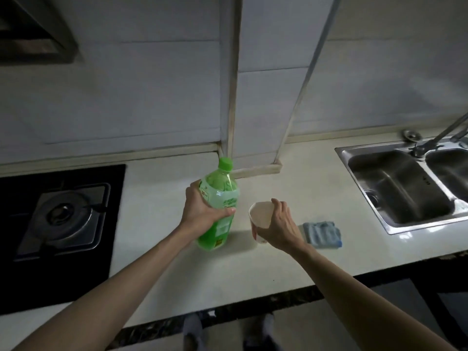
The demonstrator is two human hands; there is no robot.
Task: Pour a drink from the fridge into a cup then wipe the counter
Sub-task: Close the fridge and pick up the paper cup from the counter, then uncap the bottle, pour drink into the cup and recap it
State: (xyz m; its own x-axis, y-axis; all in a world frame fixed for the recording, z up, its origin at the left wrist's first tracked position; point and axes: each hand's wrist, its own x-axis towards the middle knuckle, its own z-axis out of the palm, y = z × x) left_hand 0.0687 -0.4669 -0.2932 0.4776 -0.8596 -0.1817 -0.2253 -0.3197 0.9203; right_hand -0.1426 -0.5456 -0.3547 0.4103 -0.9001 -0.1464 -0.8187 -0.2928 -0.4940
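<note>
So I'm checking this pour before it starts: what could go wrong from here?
The green cap is on the bottle and both hands are full: the left hand grips the bottle, the right hand holds the paper cup, so uncapping may be awkward. The cup is tilted; pouring fast could spill onto the counter.

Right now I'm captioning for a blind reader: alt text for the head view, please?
A person's left hand grips a capped green bottle while the right hand holds a paper cup at a pale counter; a blue cloth lies near the sink.
</note>
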